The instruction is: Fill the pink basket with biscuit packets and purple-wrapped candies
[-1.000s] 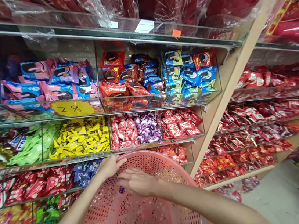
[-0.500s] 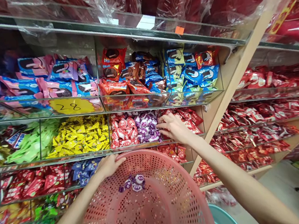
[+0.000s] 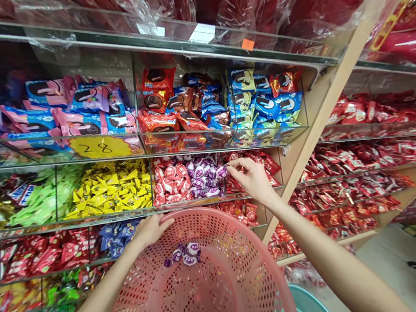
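Picking from bin, apparently | right hand (image 3: 250, 177) grip was pinched nearly closed on a purple-wrapped candy (image 3: 221, 172), right of centre | left hand (image 3: 151, 231) clasped the pink perforated basket (image 3: 262, 277), lower centre | next move likely called for a clean lift

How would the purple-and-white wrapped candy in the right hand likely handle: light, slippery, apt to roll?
The purple-and-white wrapped candy is probably light, since the right hand holds it with just a fingertip pinch. Its wrapper looks like glossy film, so it may feel slippery. The rounded middle might let it roll a little if pushed.
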Demonstrator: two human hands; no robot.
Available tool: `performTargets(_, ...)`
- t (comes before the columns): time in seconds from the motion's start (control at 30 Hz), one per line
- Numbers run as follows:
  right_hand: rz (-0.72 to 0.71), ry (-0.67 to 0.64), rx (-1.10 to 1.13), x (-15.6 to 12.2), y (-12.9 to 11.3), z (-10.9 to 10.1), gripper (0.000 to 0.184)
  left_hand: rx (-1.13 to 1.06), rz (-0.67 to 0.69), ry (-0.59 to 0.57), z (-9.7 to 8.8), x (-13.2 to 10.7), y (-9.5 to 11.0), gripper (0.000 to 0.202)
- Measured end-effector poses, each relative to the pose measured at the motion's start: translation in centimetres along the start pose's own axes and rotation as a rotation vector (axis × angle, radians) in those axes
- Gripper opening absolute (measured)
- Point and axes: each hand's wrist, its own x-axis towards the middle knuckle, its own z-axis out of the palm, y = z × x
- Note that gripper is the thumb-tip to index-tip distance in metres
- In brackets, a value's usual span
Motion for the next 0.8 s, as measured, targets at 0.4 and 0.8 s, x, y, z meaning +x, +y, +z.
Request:
performTargets(0.4, 1.03, -0.633, 0.615, -10.5, -1.1, 10.0, 0.017, 0.015, 0.0, -0.015, -0.3, -0.2, 0.4, 0.056)
performTargets(0.8, 1.223, -0.521, 0.631, -11.5, 0.8, 16.0, 0.019, 0.008, 0.007, 0.004, -0.1, -0.3, 0.3, 0.055)
